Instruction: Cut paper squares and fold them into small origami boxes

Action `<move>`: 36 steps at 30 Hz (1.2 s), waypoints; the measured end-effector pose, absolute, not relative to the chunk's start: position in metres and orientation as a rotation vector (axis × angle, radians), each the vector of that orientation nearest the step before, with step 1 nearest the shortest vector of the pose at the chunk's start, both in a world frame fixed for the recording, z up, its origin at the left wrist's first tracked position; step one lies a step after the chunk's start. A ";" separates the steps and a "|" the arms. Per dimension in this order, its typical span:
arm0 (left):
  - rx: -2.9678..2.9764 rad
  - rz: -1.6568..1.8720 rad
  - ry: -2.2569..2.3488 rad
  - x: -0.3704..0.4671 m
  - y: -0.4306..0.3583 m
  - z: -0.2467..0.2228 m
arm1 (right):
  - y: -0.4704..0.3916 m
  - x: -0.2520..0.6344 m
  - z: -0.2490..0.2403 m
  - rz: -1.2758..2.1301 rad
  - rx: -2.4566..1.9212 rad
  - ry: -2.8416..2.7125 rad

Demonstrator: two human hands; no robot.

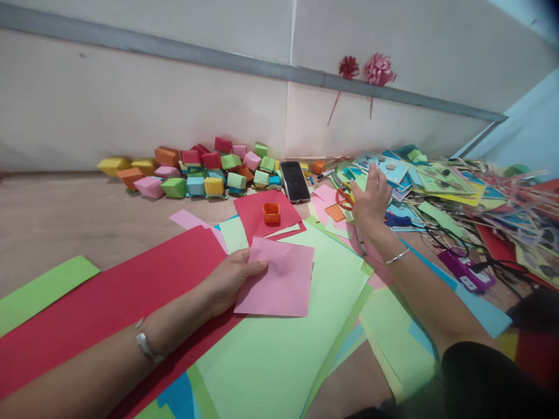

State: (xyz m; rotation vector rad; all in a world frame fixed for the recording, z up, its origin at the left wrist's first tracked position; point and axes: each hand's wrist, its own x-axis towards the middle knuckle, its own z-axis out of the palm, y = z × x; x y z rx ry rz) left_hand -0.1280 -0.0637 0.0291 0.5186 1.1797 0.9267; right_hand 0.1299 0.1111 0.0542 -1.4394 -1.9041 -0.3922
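My left hand (236, 276) pinches the left edge of a square sheet of pink paper (282, 282), thumb on top. The sheet is over large light green sheets (283, 361). My right hand (372, 195) is open, fingers spread, with nothing visible in it. Just left of it are the orange handles of scissors (345, 199); a metal blade (360, 241) shows below the hand. Beyond the pink sheet, a small orange folded paper ring (271, 213) rests on a red paper square (248, 206).
Folded paper boxes (213, 186) in several colours are piled along the wall beside a phone (295, 181). Long red paper (131, 308) covers the left. Cards (384, 167), a blue-handled tool (399, 219) and a purple power strip (466, 270) with black cables crowd the right.
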 end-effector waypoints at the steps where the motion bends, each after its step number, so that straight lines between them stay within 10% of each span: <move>1: 0.517 0.924 1.177 -0.128 -0.063 0.029 | 0.111 0.130 0.055 -0.424 -1.493 -1.941; 9: 0.537 0.947 1.150 -0.128 -0.065 0.028 | 0.024 0.077 0.042 0.073 -0.625 -2.493; 36: 0.840 0.900 1.183 -0.125 -0.070 0.022 | -0.002 0.057 0.025 -0.579 -0.413 -2.443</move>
